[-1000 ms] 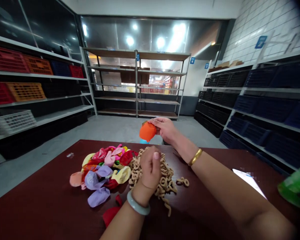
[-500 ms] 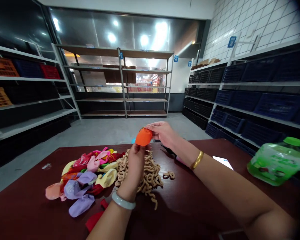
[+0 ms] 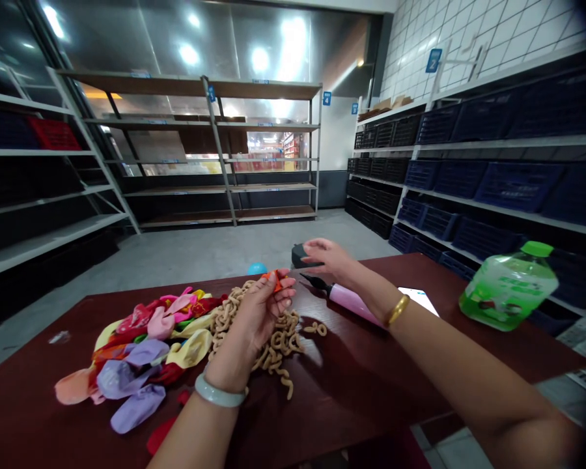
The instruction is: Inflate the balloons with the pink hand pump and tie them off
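The left hand [image 3: 254,316] holds a small, bright orange, thin balloon [image 3: 272,280] with its thumb and fingers, palm partly up. Part of the balloon hides in the fingers, so I cannot tell its whole shape. The right hand [image 3: 334,260] is open, fingers reaching toward the left hand but apart from it, and seems to hold nothing.

The balloon looks very light, soft and stretchy. It may flop or slip, and a sharp nail could poke a hole in it. Its thick neck is likely the best place to pinch, but I cannot see where the neck is.

Under and beside the left hand sits a heap of tan, curly, ring-like pieces [image 3: 283,335]. They look like they could roll if bumped. Left of that hand lies a pile of floppy balloons in many colors [image 3: 114,378]. Under the right hand and forearm is a pink tube with a black pointed tip [image 3: 354,305].

The far edge of the dark red-brown table [image 3: 351,391] is just past the left fingers, so a dropped balloon could fall off. There looks to be more room to move on the near side, between the two arms.
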Motion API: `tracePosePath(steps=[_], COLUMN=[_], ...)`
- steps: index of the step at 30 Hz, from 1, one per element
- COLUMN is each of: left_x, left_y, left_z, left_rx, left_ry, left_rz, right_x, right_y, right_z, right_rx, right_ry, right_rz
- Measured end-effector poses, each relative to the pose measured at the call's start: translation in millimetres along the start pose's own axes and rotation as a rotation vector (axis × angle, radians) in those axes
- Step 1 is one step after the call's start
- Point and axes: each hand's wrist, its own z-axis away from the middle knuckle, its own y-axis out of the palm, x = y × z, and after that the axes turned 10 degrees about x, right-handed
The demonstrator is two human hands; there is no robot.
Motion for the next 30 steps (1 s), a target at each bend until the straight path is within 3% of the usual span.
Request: tracePosePath(steps=[2, 4, 6, 9, 12, 14, 17, 20, 24, 30], left_x=[-2.9, -6.3, -9.8, -14.7, -18.8, -20.7, -21.6, -20.7, -17.9, -8.5], left_y=[-1.2, -3.6, -7.7, -16.1, -24.6, -29.3, -35.3, -40.0, -43.8, -42.8], left_z=[-0.6, -1.6, -3.1, -6.2, -9.7, -11.7, -14.0, -15.5, -17.8, -21.4], left_rx=[-0.038, -0.091, -0.142, -0.2, -0.256, -0.288, -0.311, -0.318, -0.339, -0.313], left_ry=[0.016, 0.027, 0.043, 0.091, 0.154, 0.21, 0.303, 0.352, 0.404, 0.417], left_rz=[0.019, 0.058, 0.122, 0.229, 0.298, 0.309, 0.296, 0.286, 0.281, 0.215], right_x=[-14.5, -31.2, -48.3, -67.9, -71.8, -64.7, -46.7, -33.5, -36.4, -51.9], right_y=[-13.9, -27.5, -37.7, -42.3, -34.0, -21.7, 3.9, 27.7, 39.1, 32.5], right_z=[13.7, 30.5, 46.2, 59.7, 58.8, 54.1, 50.0, 53.0, 59.6, 61.6], right_rx=[-0.046, -0.087, 0.042, 0.114, 0.111, 0.049, -0.074, -0.054, 0.012, 0.031], right_ry=[0.057, 0.151, 0.321, 0.388, 0.383, 0.299, 0.047, -0.139, -0.17, -0.192], right_rz=[0.224, 0.76, 1.081, 1.132, 1.152, 1.171, 1.159, 1.157, 1.18, 1.185])
